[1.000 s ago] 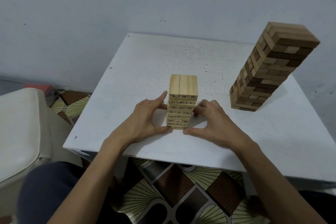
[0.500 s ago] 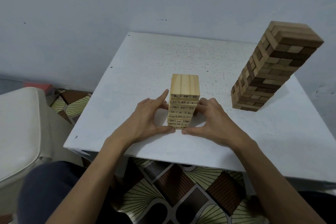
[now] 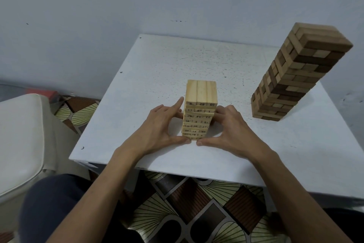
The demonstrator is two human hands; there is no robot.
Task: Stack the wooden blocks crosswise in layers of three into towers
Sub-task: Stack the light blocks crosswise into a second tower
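L hand (image 3: 157, 126) & R hand (image 3: 234, 130) flat against pale tower (image 3: 201, 95), darker tower (image 3: 291, 85) well apart, white table (image 3: 157, 61)

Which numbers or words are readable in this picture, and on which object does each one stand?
"35": end of the right block, top layer of the light tower.
"52": middle block, same layer.
"51": middle, next numbered row down.
Other numbers on this tower: too blurred to read.
Dark tower: no text visible.
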